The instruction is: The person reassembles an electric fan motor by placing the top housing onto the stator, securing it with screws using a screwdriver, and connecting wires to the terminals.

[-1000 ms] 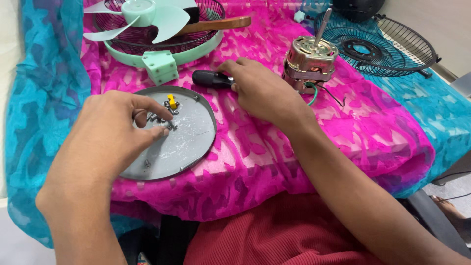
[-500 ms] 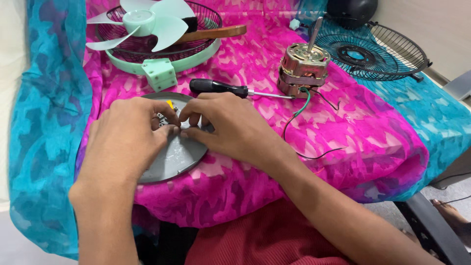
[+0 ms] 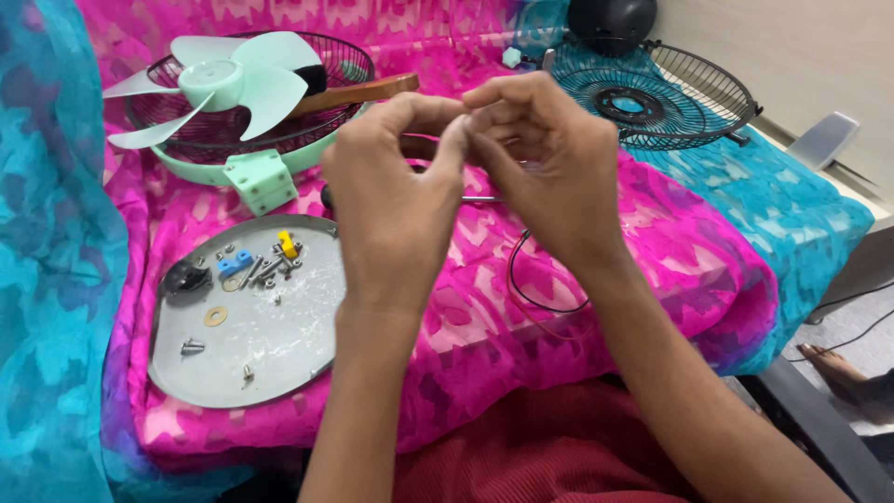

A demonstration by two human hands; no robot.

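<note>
My left hand and my right hand are raised in front of me over the pink cloth. Their fingertips pinch together at one spot, seemingly on a tiny part that the fingers hide. Below and to the left lies a round grey metal plate. It carries several small screws, washers, a blue piece, a yellow piece and a black knob. A screwdriver shaft shows between my hands.
A pale green fan blade rests on a wire guard with a green rim, and a wooden handle lies across it. A blue front grille and a black dome sit at the back right. A black wire loops on the cloth. Another person's foot is at the lower right.
Both hands have lifted off the grey plate and come up toward the camera, fingertips pinched together. The plate's small parts are now uncovered.
</note>
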